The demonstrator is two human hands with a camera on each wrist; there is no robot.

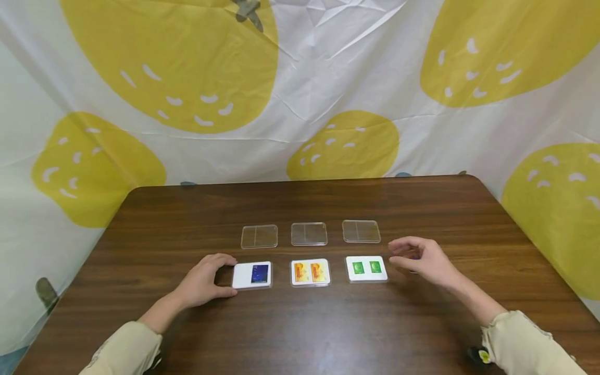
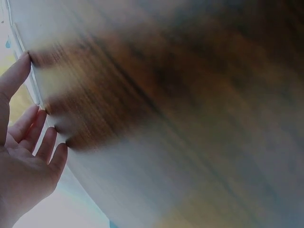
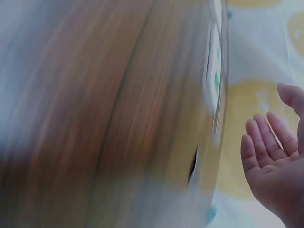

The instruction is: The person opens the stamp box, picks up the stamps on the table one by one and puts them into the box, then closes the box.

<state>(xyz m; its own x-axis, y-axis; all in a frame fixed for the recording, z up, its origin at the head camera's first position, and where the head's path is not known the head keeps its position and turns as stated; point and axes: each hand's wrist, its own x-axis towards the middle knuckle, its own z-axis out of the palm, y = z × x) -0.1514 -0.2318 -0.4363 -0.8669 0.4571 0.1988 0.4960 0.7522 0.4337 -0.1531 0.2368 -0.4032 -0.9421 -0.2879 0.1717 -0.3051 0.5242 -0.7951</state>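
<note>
My left hand [image 1: 204, 278] holds a clear flat plastic case [image 1: 242, 276] by its left end, the thumb at the near edge and a finger at the far edge. Its white insert bears one dark blue stamp-like picture [image 1: 260, 274] on the right half. My right hand [image 1: 424, 260] hovers over the table with fingers relaxed and nothing in its grasp. Beside that hand lies a case with two green pictures [image 1: 367, 268]. Behind its fingers is a small dark blue thing [image 1: 414, 264], mostly hidden. In the middle lies a case with two orange pictures [image 1: 310, 272].
Three clear plastic lids [image 1: 259, 236] lie in a row behind the cases. Everything rests on a dark brown wooden table [image 1: 300, 333]. A white curtain with yellow fruit prints [image 1: 347, 146] hangs behind the table and at its sides.
</note>
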